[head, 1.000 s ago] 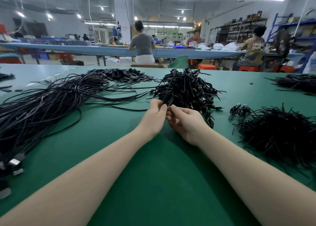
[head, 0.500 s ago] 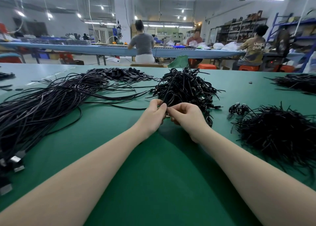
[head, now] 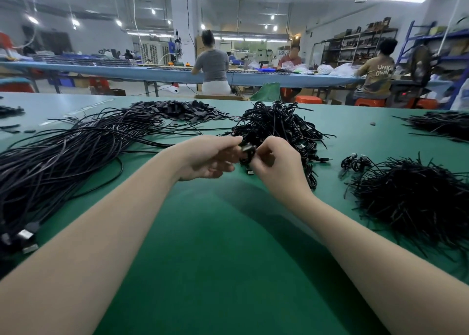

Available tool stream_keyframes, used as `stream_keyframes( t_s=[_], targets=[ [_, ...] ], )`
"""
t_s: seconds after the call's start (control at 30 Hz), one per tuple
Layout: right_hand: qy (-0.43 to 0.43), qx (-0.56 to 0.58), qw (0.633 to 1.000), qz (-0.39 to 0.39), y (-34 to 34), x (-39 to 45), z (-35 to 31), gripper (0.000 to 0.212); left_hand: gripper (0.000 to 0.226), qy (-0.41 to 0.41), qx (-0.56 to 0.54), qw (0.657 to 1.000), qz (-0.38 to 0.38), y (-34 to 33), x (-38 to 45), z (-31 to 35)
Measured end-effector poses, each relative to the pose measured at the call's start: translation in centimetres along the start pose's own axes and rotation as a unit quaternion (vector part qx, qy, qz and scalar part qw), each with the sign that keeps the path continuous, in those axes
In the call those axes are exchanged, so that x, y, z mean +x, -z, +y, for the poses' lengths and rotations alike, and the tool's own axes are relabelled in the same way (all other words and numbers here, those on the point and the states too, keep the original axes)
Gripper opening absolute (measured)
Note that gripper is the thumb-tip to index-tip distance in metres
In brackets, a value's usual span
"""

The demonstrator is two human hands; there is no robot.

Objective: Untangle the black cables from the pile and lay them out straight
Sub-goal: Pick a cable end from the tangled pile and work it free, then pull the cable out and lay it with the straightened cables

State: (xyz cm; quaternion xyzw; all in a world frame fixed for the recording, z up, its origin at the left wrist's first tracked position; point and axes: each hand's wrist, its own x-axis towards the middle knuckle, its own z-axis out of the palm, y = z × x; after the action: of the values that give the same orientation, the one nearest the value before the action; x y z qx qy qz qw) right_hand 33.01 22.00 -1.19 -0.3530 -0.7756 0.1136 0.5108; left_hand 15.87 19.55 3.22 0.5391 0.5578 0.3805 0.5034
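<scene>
1. Currently, both hands met just in front of the pile (head: 276, 129), above the table (head: 215, 245).
2. The left hand (head: 210, 157) had thumb and forefinger pinched on a small coiled cable (head: 247, 154); its other fingers hung loosely curled beneath.
3. The right hand (head: 275, 160) had its fingers curled round the same cable from the opposite side.
4. A metal-tipped plug (head: 250, 172) hung just below the coil, between the hands.
5. The pile lay mid-table, just behind the hands, a dense tangle of short black leads with ends protruding in all directions.
6. The long straight cables (head: 63, 162) lay spread to the left, running toward the near left edge.
7. Further dark heaps lay to the right (head: 411, 200) and at the far right (head: 441, 124); their contents could not be identified.
8. Flat black pieces (head: 182, 110) were heaped behind the straightened run.
9. Handling assessment: the cable appeared light, thin and limp, with some set in its coil. It would probably offer little resistance but snag readily on neighbouring loops.
10. Recommended grip: one hand near the plug, the stiffest part; the other on the loop itself, feeding the cable out rather than pulling.
11. Risk: a sharp pull would likely tighten the coil into a knot or drag other leads out of the pile.
</scene>
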Motion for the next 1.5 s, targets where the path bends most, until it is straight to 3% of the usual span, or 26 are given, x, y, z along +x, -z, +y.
stream_keyframes(
  t_s=[0.07, 0.13, 0.27, 0.37, 0.47, 0.53, 0.63, 0.73, 0.83, 0.9, 0.97, 1.1, 1.2, 1.37, 1.5],
  targets=[
    [-0.084, 0.053, 0.995, 0.018, 0.0, 0.2, 0.0, 0.021, 0.016, -0.086, -0.005, 0.996, 0.011, -0.2, 0.3, -0.3],
    [-0.135, 0.108, 0.985, 0.025, 0.0, 0.4, 0.0, 0.019, 0.023, -0.155, 0.026, 0.987, 0.022, -0.4, 0.4, -0.6],
    [-0.177, 0.193, 0.965, -0.017, -0.1, 0.2, -0.2, 0.01, 0.017, -0.214, 0.041, 0.972, 0.092, -0.8, 0.6, -0.9],
    [-0.186, 0.206, 0.96, -0.04, -0.4, 0.1, -0.5, 0.009, 0.019, -0.192, 0.051, 0.974, 0.11, -0.6, 0.8, -1.0],
    [-0.148, 0.123, 0.981, -0.036, -0.3, -0.1, -0.5, 0.009, 0.018, -0.129, 0.028, 0.987, 0.093, -0.7, 0.5, -0.9],
    [-0.042, 0.009, 0.999, -0.013, 0.2, -0.3, -0.7, 0.007, 0.009, -0.057, -0.023, 0.997, 0.048, -1.1, 0.1, -0.7],
    [0.145, -0.132, 0.98, 0.036, 0.3, -0.5, -1.1, 0.01, 0.015, 0.007, -0.109, 0.994, -0.012, -1.4, -0.2, -0.3],
    [0.083, -0.092, 0.99, 0.07, 0.5, -0.4, -1.1, 0.006, 0.023, -0.007, -0.143, 0.989, -0.023, -1.0, 0.0, -0.4],
    [0.026, -0.067, 0.996, 0.051, 0.7, -0.5, -0.1, 0.006, 0.017, -0.06, -0.012, 0.998, -0.03, -1.0, 0.2, -0.9],
    [0.005, -0.065, 0.997, 0.047, 0.6, -0.5, 0.4, 0.007, 0.008, -0.088, 0.071, 0.993, 0.026, -1.3, 0.3, -1.2],
    [-0.012, -0.06, 0.997, 0.045, 0.3, -0.3, 0.4, 0.007, 0.007, -0.123, 0.087, 0.987, 0.06, -1.4, 0.6, -1.4],
    [-0.019, -0.042, 0.998, 0.051, 0.3, -0.2, 0.6, 0.008, 0.006, -0.141, 0.058, 0.985, 0.081, -1.9, 0.7, -1.3],
    [-0.011, -0.064, 0.997, 0.033, 0.5, -0.5, 0.5, 0.009, 0.023, -0.107, -0.008, 0.993, 0.057, -2.6, 0.5, -1.1],
    [0.088, -0.118, 0.988, 0.055, 0.6, -0.7, -0.3, 0.008, 0.017, -0.076, -0.103, 0.991, 0.028, -2.6, 0.1, -0.4],
    [0.019, -0.103, 0.993, 0.054, 0.7, -0.8, 0.1, 0.011, 0.027, -0.07, -0.129, 0.989, -0.004, -2.6, 0.3, -0.8]
  ],
)
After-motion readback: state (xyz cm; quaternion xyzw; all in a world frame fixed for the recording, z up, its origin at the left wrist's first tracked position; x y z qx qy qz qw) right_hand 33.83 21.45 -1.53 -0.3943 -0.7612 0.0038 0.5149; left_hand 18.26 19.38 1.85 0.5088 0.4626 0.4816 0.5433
